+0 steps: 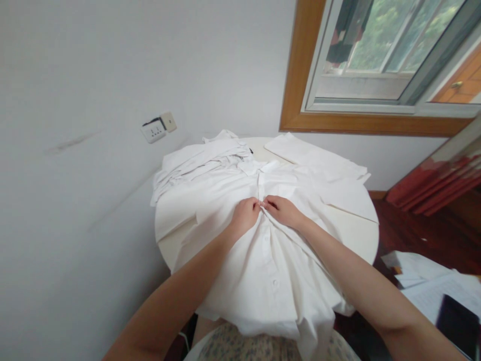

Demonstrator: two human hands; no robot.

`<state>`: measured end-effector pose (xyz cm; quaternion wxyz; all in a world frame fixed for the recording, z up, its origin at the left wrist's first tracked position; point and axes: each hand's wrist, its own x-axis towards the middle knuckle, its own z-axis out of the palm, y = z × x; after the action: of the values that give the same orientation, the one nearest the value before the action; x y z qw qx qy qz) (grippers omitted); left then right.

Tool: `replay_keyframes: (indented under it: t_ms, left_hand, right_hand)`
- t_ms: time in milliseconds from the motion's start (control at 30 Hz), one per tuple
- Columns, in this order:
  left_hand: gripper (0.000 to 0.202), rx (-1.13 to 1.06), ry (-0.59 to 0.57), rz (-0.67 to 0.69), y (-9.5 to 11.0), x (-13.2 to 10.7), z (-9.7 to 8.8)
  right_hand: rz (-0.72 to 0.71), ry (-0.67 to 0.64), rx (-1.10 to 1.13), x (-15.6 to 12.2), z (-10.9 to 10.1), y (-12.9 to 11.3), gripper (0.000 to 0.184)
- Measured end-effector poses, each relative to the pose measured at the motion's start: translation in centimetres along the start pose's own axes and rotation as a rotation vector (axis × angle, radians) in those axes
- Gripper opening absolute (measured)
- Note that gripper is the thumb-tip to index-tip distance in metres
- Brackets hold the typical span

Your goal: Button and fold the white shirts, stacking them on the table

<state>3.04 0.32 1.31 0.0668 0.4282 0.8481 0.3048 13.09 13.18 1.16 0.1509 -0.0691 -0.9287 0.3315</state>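
Note:
A white button-up shirt (240,271) lies spread over a round cream table (361,225), its hem hanging past the near edge. At the middle of its front placket, my left hand (247,213) and my right hand (282,210) meet, both closed in a pinch on the fabric. Fingertips cover the exact spot they grip, so a button there cannot be made out. Below the hands, the placket shows a few buttons (275,283), and the lower front parts fall open to the right. The collar end points to the far side.
White folded fabric (203,160) is heaped at the table's far left, and a white sleeve (319,158) lies at the far right. A wall socket (154,130) and a wood-framed window (289,100) are behind. Papers (432,281) and a dark tablet-like object (458,326) sit lower right.

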Motion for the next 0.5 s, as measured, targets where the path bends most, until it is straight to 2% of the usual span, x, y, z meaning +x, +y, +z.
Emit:
replay_keyframes:
  t_ms: [200, 367, 500]
  left_hand:
    - [0.021, -0.117, 0.006, -0.018, -0.8, 0.3, 0.5]
    - [0.025, -0.208, -0.004, -0.009, -1.4, 0.6, 0.8]
    - [0.026, -0.196, 0.003, -0.010, -1.4, 0.6, 0.8]
  right_hand:
    - [-0.027, -0.045, -0.061, 0.1, -0.2, 0.0, 0.020]
    - [-0.054, -0.086, 0.107, 0.1, -0.4, 0.9, 0.019]
    - [-0.041, -0.114, 0.203, 0.0, -0.3, 1.6, 0.015]
